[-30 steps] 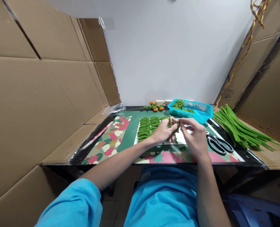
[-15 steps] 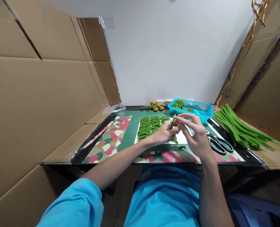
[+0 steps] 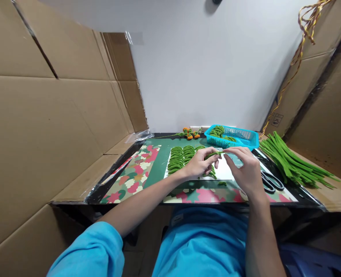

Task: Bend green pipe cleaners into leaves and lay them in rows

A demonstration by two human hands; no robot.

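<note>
My left hand [image 3: 202,163] is closed on a short green pipe cleaner piece [image 3: 216,153], which points right between its fingertips. At the tip of that piece, my right hand [image 3: 243,165] has thumb and forefinger drawn together on the end. Partly beneath my left hand lies a white sheet [image 3: 225,171] bearing columns of curved green pipe cleaner pieces [image 3: 176,158]. One small curled green piece [image 3: 222,183] rests on the mat in front of the sheet. My fingers hide part of the held piece and of the right-hand column.
A blue basket [image 3: 245,135] with more green pieces stands at the back. Black-handled scissors [image 3: 271,181] lie right of my right hand, beside a bundle of long green pipe cleaners [image 3: 294,163]. Orange flowers [image 3: 190,134] lie at the back edge. Cardboard walls [image 3: 72,115] flank the table.
The held piece has tipped from upright to nearly level, pointing right. My right hand has shifted slightly right and lower, its fingers now at the tip. The camera view has tilted slightly.
</note>
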